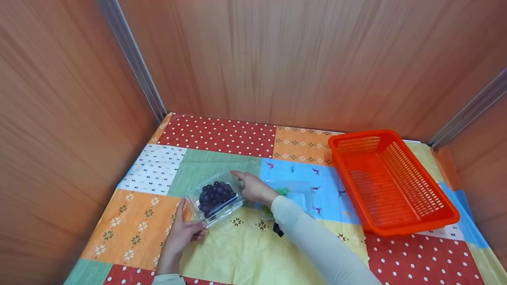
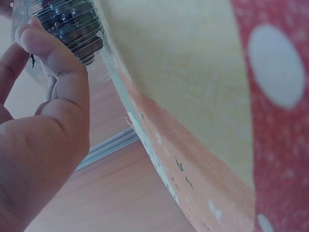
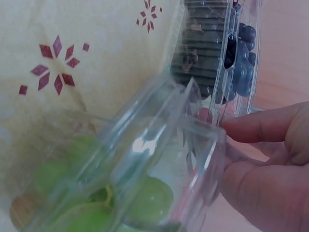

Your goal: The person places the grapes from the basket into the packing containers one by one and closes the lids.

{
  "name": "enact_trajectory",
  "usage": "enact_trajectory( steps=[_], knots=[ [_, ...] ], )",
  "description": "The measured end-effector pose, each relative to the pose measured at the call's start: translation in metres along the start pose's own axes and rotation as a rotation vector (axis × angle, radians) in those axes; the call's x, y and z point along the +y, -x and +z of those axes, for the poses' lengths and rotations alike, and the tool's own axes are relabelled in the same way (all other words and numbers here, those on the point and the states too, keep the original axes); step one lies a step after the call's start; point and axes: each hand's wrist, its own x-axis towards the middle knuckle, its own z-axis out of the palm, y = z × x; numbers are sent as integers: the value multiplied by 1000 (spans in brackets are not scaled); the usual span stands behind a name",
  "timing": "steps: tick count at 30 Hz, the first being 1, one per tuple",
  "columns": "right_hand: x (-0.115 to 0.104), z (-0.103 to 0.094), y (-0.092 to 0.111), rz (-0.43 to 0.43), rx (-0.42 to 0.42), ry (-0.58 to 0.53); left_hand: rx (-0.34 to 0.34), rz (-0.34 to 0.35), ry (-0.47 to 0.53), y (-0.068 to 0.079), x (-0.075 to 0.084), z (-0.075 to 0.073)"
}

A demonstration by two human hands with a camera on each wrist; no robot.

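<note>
A clear plastic box (image 1: 227, 213) of dark grapes (image 1: 216, 196) is between both hands, tilted slightly in the head view. My left hand (image 1: 182, 233) grips its left end, thumb along the near corner; in the left wrist view the curled fingers (image 2: 58, 58) press against its side. My right hand (image 1: 255, 190) pinches the right edge, and its thumb and fingers (image 3: 263, 128) show at that edge in the right wrist view. Just right of it lies a second clear box (image 1: 305, 188) with green grapes (image 3: 149, 198), partly hidden by the right forearm.
An orange-red perforated basket (image 1: 374, 229) stands on the right of the patchwork tablecloth (image 1: 130, 225). A small black object (image 1: 278, 230) shows beside the right sleeve, its kind unclear. Wood-patterned panels (image 1: 245, 59) enclose the table at the back and sides.
</note>
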Motion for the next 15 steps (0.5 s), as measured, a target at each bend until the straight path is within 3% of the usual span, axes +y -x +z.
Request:
enact_trajectory(
  steps=[6,11,15],
  knots=[
    [4,0,-1,17,16,-7,2,-11,1,-2,1,0],
    [6,2,-1,-19,68,55,-14,6,-26,-3,3,0],
    [6,6,3,-51,104,147,5,8,-176,-1,5,-2]
  ],
)
